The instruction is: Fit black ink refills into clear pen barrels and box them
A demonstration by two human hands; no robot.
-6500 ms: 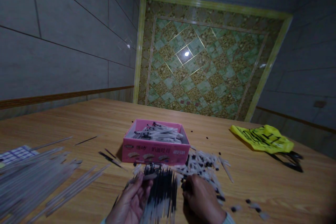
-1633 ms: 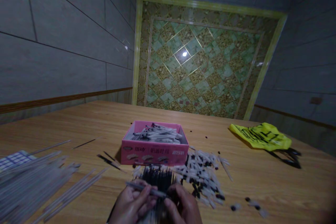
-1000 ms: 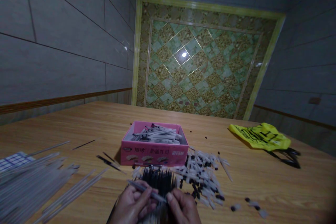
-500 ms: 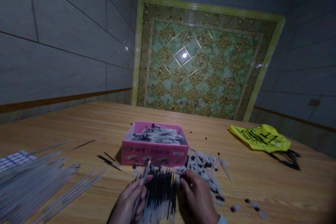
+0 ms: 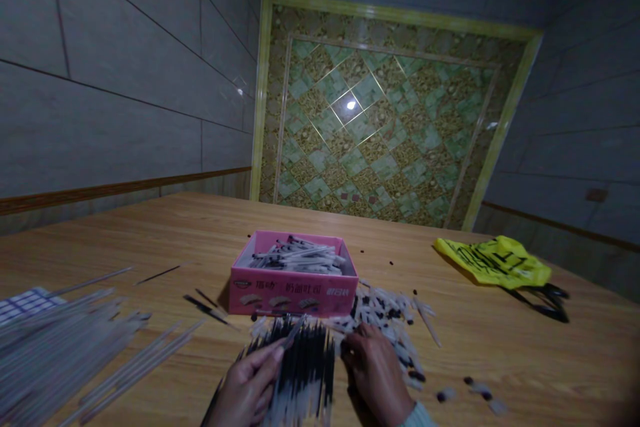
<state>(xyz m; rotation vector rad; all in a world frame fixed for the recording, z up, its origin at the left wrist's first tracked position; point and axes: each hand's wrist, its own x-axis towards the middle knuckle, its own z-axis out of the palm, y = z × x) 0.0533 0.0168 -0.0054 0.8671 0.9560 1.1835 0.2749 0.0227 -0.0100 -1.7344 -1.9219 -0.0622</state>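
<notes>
My left hand (image 5: 250, 383) is closed on a slim pen barrel (image 5: 296, 328), whose end points up and to the right. Under and beside it lies a bundle of thin black-ended refills (image 5: 309, 360). Across the bundle, my right hand (image 5: 377, 373) has its fingers curled together; whatever they grip is hidden. It rests by the left edge of a heap of small white pieces with black ends (image 5: 383, 310), which look like pen caps. Behind both hands stands a pink box (image 5: 295, 293), filled with white pens with black ends (image 5: 305, 257).
Many clear tubes (image 5: 75, 353) are spread at the left, by a checked cloth (image 5: 30, 307). A few black sticks (image 5: 205, 307) lie left of the box. A yellow bag (image 5: 495, 263) with black straps is at the right. Loose caps (image 5: 480, 388) lie at the front right.
The barrel in my left hand has tipped from nearly upright toward the right, over the refills. My right hand has turned slightly, with its fingers curled further under.
</notes>
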